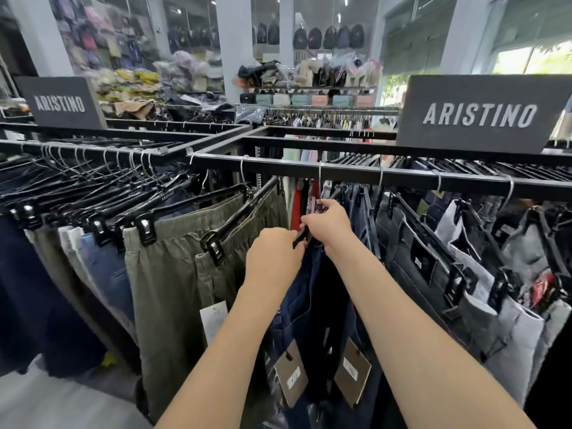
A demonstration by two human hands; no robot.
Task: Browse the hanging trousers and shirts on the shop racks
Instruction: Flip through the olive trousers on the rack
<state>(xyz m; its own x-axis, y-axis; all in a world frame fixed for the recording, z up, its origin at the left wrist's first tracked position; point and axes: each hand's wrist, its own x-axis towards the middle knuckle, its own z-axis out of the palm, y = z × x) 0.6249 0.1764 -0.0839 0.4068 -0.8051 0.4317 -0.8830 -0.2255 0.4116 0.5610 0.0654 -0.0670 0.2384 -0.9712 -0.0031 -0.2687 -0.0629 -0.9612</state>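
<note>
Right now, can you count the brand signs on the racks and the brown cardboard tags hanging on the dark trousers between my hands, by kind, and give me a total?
Aristino signs: 2, one on the left rack and one on the right
Brown hang tags: 2, one left and one right, on the dark blue trousers
Total: 4

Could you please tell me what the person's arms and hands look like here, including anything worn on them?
Both forearms are bare right down to the frame's lower edge, with no sleeves visible. The left hand and right hand wear no gloves, and no watch, bracelet or ring shows.
</note>
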